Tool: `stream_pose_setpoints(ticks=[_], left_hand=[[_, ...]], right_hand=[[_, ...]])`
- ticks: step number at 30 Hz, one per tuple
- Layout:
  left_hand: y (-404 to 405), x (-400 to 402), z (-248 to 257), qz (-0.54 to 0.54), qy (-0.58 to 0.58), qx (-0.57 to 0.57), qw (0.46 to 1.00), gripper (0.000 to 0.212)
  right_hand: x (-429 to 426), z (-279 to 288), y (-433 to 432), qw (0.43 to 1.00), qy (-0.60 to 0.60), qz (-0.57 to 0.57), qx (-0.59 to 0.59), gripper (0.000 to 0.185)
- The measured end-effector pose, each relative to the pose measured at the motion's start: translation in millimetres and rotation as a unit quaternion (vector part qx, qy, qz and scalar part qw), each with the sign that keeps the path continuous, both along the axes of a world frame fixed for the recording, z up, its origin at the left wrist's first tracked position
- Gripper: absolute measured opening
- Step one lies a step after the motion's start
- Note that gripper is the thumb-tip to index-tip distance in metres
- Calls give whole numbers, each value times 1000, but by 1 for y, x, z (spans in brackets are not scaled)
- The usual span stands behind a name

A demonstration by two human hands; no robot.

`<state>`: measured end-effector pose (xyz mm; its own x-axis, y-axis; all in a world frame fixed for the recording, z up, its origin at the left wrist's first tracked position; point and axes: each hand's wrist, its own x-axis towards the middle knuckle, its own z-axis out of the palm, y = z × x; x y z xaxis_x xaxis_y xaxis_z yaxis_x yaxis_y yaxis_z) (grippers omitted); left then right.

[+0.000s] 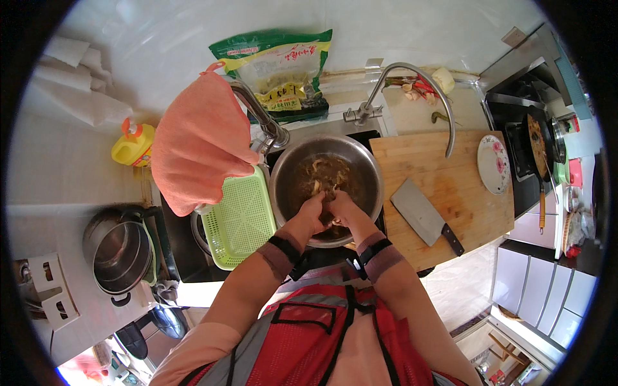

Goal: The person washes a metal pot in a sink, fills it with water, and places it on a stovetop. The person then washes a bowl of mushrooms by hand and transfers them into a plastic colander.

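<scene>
A stainless steel basin (pixel 279 193) holds brownish water with pale brown pieces in it, perhaps mushrooms. Both hands are inside it, close together near its middle. My left hand (pixel 312 212) has its fingertips at the water among the pieces. Beside it, my right hand (pixel 342 207) reaches down the same way, with pale pieces just below the palm. The fingers partly hide what they touch, so a firm hold cannot be told. A green plastic basket (pixel 241 219) stands left of the basin. Behind the basin stands a curved steel faucet (pixel 437 89).
A wooden cutting board (pixel 386 159) at right bears a cleaver (pixel 420 212) and a floral plate (pixel 493 164). An orange cloth (pixel 203 144) hangs over another faucet. A food bag (pixel 282 72) leans on the wall. A steel pot (pixel 120 258) stands left.
</scene>
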<state>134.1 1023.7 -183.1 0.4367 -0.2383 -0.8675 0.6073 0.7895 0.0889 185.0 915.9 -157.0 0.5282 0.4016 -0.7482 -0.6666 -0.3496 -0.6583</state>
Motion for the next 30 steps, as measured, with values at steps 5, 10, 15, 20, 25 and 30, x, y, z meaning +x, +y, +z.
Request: stream_pose_setpoints(ticks=[5, 10, 15, 20, 25, 30], left_hand=[[6, 14, 77, -27, -26, 179, 983, 46], [38, 31, 37, 19, -16, 227, 973, 37], [50, 58, 32, 12, 1, 124, 992, 34], [47, 62, -26, 28, -134, 119, 983, 34], [38, 57, 15, -18, -125, 177, 976, 42], [43, 55, 47, -9, -66, 249, 966, 51]], right_hand=[[23, 29, 3, 949, -222, 128, -185, 40], [48, 54, 8, 836, -442, 137, -295, 50], [74, -10, 3, 937, -331, 22, -108, 48], [51, -24, 24, 979, -8, -78, 186, 39], [59, -27, 26, 994, -98, -42, 0, 34], [68, 36, 26, 907, -316, 123, -251, 42]])
